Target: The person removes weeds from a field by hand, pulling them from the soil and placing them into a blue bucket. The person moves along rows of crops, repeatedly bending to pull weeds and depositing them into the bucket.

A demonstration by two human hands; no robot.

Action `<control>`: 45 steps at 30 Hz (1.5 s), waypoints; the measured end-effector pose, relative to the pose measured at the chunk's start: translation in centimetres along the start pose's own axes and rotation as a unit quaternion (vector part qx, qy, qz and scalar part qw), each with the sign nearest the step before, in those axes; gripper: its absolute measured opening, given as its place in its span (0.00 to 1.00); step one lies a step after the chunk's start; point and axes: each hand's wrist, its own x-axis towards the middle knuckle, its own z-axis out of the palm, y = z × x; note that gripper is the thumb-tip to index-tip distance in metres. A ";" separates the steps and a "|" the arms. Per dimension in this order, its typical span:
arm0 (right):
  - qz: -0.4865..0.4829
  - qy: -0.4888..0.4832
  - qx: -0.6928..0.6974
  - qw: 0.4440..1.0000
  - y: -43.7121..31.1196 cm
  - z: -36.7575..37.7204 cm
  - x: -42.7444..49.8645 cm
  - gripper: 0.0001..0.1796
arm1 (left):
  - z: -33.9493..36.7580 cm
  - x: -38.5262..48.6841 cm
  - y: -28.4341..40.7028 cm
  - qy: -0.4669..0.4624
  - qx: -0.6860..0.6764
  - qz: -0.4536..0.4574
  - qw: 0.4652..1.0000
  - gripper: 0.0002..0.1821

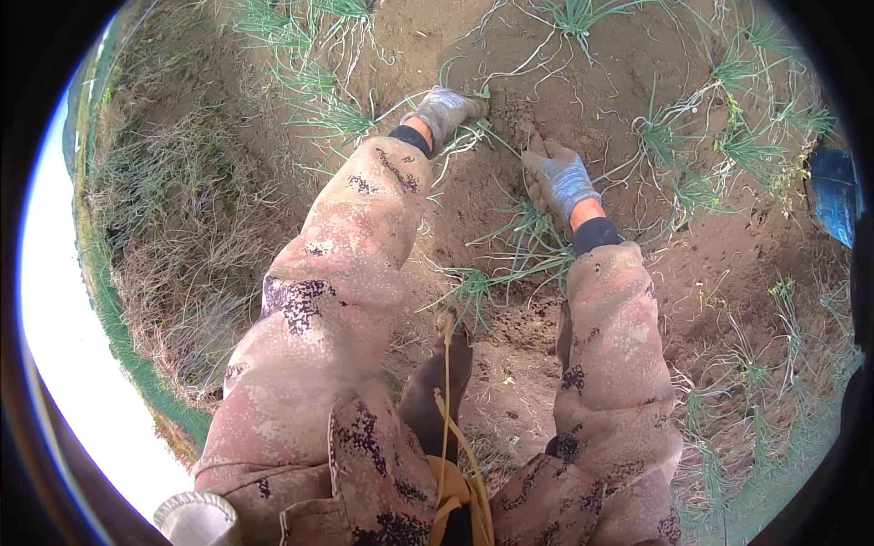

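My left hand [447, 115], in a grey work glove, is curled at the edge of a bare soil patch. Small green weed leaves [483, 93] show at its fingertips, and pale plant stems [459, 147] lie below it. My right hand [556, 172], gloved alike, reaches down to the loose soil [512, 119] with its fingers bent. Whether it pinches anything is hidden. One thin green leaf runs between the two hands. Just below the right hand grows a clump of narrow-leaved, onion-like plants [529, 228], with another clump [471, 286] nearer my boot.
More onion-like clumps [666, 140] stand to the right and along the top, their pale leaves sprawling over the soil. Dry grass [191, 205] covers the left side. A blue object [832, 194] sits at the right edge. My dark boot [437, 385] is planted below.
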 end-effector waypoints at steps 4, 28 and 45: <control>-0.008 -0.030 0.130 0.991 1.4 -0.3 -1.3 0.19 | 0.1 -0.9 0.4 0.067 0.112 0.077 0.988 0.11; -0.151 0.226 -0.379 0.885 1.1 2.1 -11.4 0.20 | 1.9 3.8 2.6 -0.006 0.351 0.101 0.931 0.14; -0.103 0.115 -0.302 0.941 2.3 -0.7 -0.8 0.28 | 2.3 0.3 1.7 -0.045 0.163 0.020 0.985 0.10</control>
